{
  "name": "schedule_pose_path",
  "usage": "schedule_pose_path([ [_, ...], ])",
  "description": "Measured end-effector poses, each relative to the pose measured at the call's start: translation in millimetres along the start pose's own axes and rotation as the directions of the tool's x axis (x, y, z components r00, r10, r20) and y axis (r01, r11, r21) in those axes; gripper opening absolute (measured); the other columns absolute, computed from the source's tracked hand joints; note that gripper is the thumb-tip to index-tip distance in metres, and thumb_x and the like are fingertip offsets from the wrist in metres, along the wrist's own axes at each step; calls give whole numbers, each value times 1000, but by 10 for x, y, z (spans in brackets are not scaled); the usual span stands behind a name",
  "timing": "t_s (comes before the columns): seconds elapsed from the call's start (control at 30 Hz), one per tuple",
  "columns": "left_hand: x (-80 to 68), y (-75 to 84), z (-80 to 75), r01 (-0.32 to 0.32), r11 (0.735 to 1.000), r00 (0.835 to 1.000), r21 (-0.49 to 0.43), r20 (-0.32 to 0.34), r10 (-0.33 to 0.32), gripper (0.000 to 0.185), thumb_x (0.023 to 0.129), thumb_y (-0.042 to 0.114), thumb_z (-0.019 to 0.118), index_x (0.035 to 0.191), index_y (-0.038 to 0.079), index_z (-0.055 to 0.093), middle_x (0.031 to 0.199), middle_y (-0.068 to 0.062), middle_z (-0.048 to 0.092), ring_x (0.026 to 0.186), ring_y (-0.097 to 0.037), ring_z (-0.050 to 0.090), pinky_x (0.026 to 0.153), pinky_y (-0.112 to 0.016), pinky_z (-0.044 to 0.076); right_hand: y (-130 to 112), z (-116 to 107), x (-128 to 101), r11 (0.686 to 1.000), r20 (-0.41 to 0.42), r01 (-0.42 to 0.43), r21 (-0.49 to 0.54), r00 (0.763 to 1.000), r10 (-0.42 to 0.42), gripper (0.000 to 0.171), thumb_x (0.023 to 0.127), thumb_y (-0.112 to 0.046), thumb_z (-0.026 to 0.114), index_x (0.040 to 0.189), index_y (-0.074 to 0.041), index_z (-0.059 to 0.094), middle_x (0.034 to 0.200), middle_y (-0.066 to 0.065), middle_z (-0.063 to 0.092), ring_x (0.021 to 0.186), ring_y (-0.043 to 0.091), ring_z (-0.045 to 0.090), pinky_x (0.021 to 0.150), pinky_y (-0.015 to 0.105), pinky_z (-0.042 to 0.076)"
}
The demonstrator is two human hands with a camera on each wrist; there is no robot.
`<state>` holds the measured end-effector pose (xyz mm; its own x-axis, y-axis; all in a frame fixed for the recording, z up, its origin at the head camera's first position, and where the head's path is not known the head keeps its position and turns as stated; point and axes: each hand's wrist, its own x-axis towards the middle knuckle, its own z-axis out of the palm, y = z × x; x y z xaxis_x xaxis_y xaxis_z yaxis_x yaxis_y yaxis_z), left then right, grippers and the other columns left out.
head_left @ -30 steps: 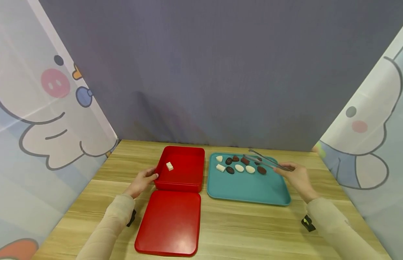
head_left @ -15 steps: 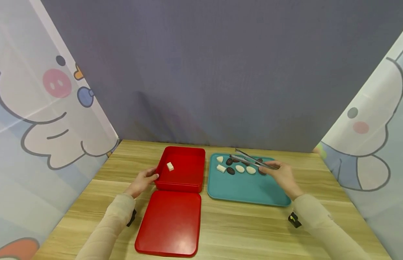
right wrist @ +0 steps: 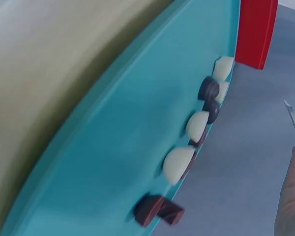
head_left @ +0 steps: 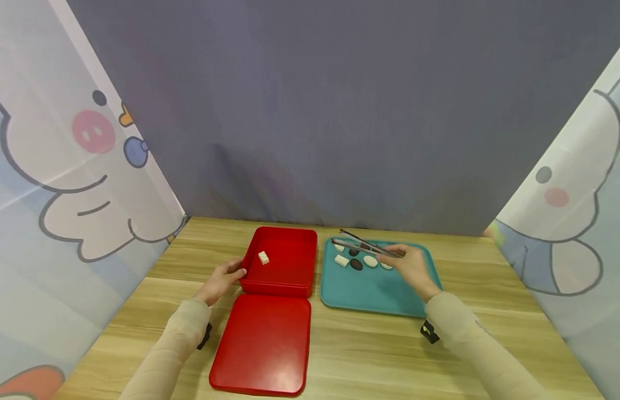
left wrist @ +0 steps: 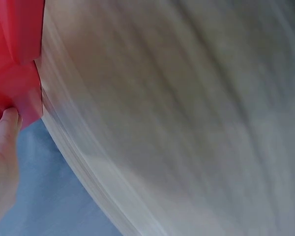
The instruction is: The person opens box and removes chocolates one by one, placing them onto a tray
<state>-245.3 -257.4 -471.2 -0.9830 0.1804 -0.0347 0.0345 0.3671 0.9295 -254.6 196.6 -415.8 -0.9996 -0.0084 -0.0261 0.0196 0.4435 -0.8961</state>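
My left hand (head_left: 221, 280) holds the left side of an open red box (head_left: 289, 289); in the left wrist view the thumb (left wrist: 10, 123) lies on its red wall. A white chocolate piece (head_left: 263, 258) lies inside near the left wall. My right hand (head_left: 410, 268) grips metal tongs (head_left: 362, 245) above the back of a teal tray (head_left: 375, 294). Their toothed tips are spread, with nothing between them, over the tray's back left corner. Below lie a white rectangular piece (head_left: 341, 260), a dark oval chocolate (head_left: 356, 265) and a white oval one (head_left: 370, 261). The hand and tongs partly cover several others.
A flat red lid (head_left: 262, 344) lies directly in front of the box on the wooden table (head_left: 365, 355). The tray stands just right of the box. A grey cloth wall (head_left: 310, 122) rises behind the table, with cartoon-printed sheets on both sides.
My right hand has moved left with the tongs, from the tray's right side to over its back left corner. My left hand stays at the box.
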Motion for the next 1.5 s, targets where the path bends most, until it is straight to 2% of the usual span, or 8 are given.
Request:
schedule_pose_path([
  [0.17,19,-10,7,15,1000,1000,2,8,-15,54,97,13,45,142,-8,23,142,-29,31,127,-39,37,97,-43,42,-49,151,71,999,9,12,34,1000,-12,53,76,-39,72,119,-10,58,124,12,55,110,27,53,90,45,47],
  [0.33,3,-8,-28,12,1000,1000,-15,11,-12,54,97,12,44,142,-7,22,143,-28,30,128,-40,36,99,-45,41,-130,300,137,999,9,29,34,1000,-29,54,75,-42,73,117,-11,59,121,11,57,110,27,54,90,46,46],
  [0.53,-17,0,-58,4,1000,1000,-2,15,-4,54,97,13,44,142,-7,23,143,-27,30,128,-39,36,100,-45,40,-227,490,196,995,43,39,95,998,-43,52,75,-39,73,117,-11,60,121,10,57,110,26,55,91,45,46],
  [0.7,-16,-12,-56,4,1000,1000,3,-1,-4,55,96,15,46,142,-5,24,142,-26,33,127,-38,38,99,-45,41,-303,650,231,996,26,52,72,998,-54,45,76,-35,74,113,-12,63,116,9,60,107,25,56,88,42,47],
  [0.93,-3,-39,-33,8,1000,1000,-14,10,-8,55,97,16,46,143,-4,24,143,-25,32,129,-37,36,101,-47,38,-363,846,273,992,33,75,106,996,-79,37,76,-28,74,108,-11,65,113,9,61,106,25,57,87,41,49],
  [1.17,-8,-28,-34,4,1000,1000,-17,6,-4,57,97,18,46,143,-4,23,144,-24,31,129,-37,36,102,-47,37,-423,1064,316,987,53,98,130,993,-106,32,76,-25,75,104,-11,66,107,8,64,97,23,60,82,40,52],
  [1.5,-14,3,-11,15,1000,1000,-18,3,-15,56,97,18,47,143,-5,23,143,-26,31,129,-38,35,102,-47,37,-458,1303,310,985,51,142,101,988,-148,28,75,-24,76,98,-11,68,102,6,65,93,22,60,77,35,53],
])
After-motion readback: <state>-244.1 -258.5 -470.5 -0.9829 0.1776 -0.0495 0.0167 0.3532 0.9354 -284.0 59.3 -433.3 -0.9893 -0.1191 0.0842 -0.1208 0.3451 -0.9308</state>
